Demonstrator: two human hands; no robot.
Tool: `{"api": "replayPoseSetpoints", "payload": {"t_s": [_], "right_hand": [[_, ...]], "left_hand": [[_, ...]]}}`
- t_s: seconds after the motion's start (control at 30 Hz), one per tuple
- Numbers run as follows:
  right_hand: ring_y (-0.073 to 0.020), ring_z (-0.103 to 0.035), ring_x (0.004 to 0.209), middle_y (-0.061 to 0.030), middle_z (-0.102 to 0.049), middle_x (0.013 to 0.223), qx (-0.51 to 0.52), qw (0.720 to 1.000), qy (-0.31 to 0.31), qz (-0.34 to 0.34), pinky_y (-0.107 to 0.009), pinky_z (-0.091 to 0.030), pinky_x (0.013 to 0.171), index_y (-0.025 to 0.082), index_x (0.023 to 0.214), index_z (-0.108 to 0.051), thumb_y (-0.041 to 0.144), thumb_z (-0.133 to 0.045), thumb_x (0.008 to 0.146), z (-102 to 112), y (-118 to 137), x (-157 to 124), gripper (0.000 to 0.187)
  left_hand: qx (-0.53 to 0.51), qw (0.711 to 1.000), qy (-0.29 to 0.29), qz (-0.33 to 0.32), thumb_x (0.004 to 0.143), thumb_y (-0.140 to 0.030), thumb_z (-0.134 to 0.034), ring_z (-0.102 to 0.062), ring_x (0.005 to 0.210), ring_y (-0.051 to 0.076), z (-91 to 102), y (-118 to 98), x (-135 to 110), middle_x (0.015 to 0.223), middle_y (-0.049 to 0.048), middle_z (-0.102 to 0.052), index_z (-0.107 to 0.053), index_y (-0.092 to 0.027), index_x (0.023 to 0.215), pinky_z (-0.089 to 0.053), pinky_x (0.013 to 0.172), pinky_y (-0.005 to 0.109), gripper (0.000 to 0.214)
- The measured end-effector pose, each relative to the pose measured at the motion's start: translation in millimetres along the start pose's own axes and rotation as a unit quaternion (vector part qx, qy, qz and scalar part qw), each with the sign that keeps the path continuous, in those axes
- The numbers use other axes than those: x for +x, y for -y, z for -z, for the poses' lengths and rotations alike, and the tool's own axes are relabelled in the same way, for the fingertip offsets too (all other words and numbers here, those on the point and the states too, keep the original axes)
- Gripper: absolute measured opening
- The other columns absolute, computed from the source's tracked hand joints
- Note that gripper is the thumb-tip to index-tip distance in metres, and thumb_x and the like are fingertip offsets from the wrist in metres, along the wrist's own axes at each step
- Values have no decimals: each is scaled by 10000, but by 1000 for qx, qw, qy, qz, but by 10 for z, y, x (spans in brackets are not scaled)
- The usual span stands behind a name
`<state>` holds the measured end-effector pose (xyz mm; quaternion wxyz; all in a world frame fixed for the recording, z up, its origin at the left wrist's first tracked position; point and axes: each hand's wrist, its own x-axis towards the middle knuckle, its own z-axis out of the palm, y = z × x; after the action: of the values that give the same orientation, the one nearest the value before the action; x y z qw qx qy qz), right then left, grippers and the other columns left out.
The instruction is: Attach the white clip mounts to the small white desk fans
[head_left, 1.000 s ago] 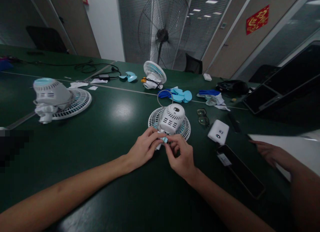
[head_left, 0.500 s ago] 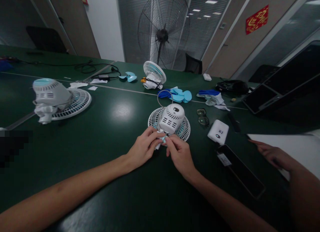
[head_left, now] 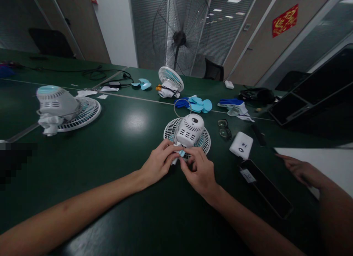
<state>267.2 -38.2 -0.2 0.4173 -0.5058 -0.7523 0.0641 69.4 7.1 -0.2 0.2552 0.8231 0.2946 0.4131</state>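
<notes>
A small white fan (head_left: pixel 190 129) lies face down on the green table, its round grille flat under the motor housing. My left hand (head_left: pixel 157 162) is closed on the white mount at the fan's near side, fingertips mostly covering it. A small light-blue piece, knob-like, (head_left: pixel 181 153) shows between my two hands at that mount. My right hand (head_left: pixel 200 169) has its thumb and forefinger bent around this piece, pinching at it; the exact contact is partly hidden.
Another white fan (head_left: pixel 59 109) lies at left, and a third (head_left: pixel 169 83) stands behind. Light-blue fan blades (head_left: pixel 200 104), glasses (head_left: pixel 224 128), a white box (head_left: pixel 241 145) and a phone-like black slab (head_left: pixel 266 188) lie around. Another person's hand (head_left: pixel 303 171) rests over white paper at right.
My right hand has shifted slightly right, its thumb lower and its forefinger higher around the light-blue piece. My left hand stays in place on the mount.
</notes>
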Motion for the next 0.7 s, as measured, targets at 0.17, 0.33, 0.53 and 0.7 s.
{"api": "replayPoseSetpoints", "payload": {"t_s": [0.17, 0.33, 0.53, 0.7], "right_hand": [[-165, -674, 811, -67, -707, 1033, 37, 999, -9, 6, -279, -540, 656, 211, 1113, -667, 258, -615, 1016, 1, -13, 21, 120], [-132, -593, 595, 1, -638, 686, 142, 978, 0, -154, -248, -457, 542, 207, 800, -650, 387, -648, 993, -28, 39, 70, 264], [-68, -401, 374, 45, -558, 578, 393, 822, 86, -403, -192, -228, 329, 196, 787, -598, 600, -635, 928, -34, 163, 115, 428], [-101, -547, 510, 10, -617, 729, 229, 934, 14, -275, -213, -411, 432, 200, 940, -642, 473, -643, 955, -69, 143, 39, 274]], "left_hand": [[-4, 1000, -5, 1, 1076, -204, -496, -613, 1032, 191, -9, 4, -1, 1141, 70, -573, -627, -234, 1297, -560, 923, 386, 259], [-1, 1000, -1, 5, 1074, -207, -501, -611, 1032, 194, -4, 0, 0, 1141, 72, -569, -635, -233, 1288, -561, 912, 382, 254], [0, 1000, 1, 0, 1075, -192, -494, -614, 1033, 185, 2, -6, 0, 1138, 68, -569, -630, -232, 1297, -555, 909, 356, 264], [0, 1000, -2, 5, 1073, -206, -501, -620, 1042, 192, -1, 3, -3, 1147, 72, -574, -633, -231, 1287, -561, 925, 371, 253]]}}
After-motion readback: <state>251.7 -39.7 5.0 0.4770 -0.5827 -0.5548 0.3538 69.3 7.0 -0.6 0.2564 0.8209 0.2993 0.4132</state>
